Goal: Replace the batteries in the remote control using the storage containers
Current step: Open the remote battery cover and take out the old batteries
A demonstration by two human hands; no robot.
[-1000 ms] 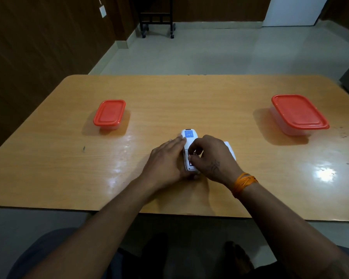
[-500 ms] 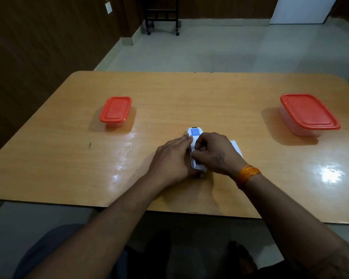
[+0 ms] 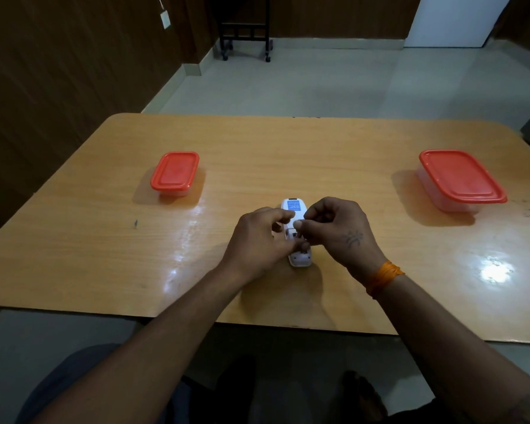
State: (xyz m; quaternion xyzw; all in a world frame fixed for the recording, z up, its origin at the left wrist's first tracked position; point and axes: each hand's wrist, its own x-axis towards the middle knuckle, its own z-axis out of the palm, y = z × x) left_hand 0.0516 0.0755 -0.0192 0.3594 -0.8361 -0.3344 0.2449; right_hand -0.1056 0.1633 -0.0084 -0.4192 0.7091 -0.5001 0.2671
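Observation:
A white remote control (image 3: 293, 206) lies face down at the table's middle, a blue label on its far end and its battery compartment (image 3: 292, 234) open. My left hand (image 3: 257, 240) grips the remote's left side with thumb and fingers. My right hand (image 3: 337, 231) hovers just above the compartment, its fingertips pinched together; whatever is between them is hidden. A small red-lidded container (image 3: 175, 172) stands at the left, and a larger red-lidded container (image 3: 459, 179) at the right. Both lids are on.
The wooden table (image 3: 318, 148) has its near edge right in front of my lap. An orange thread band circles my right wrist (image 3: 384, 276). A black wheeled stand (image 3: 245, 35) is on the floor beyond the table.
My right hand has lifted off the remote, its fingers pinched at the compartment. It now hides the white piece that lay to the remote's right. My left hand stays on the remote.

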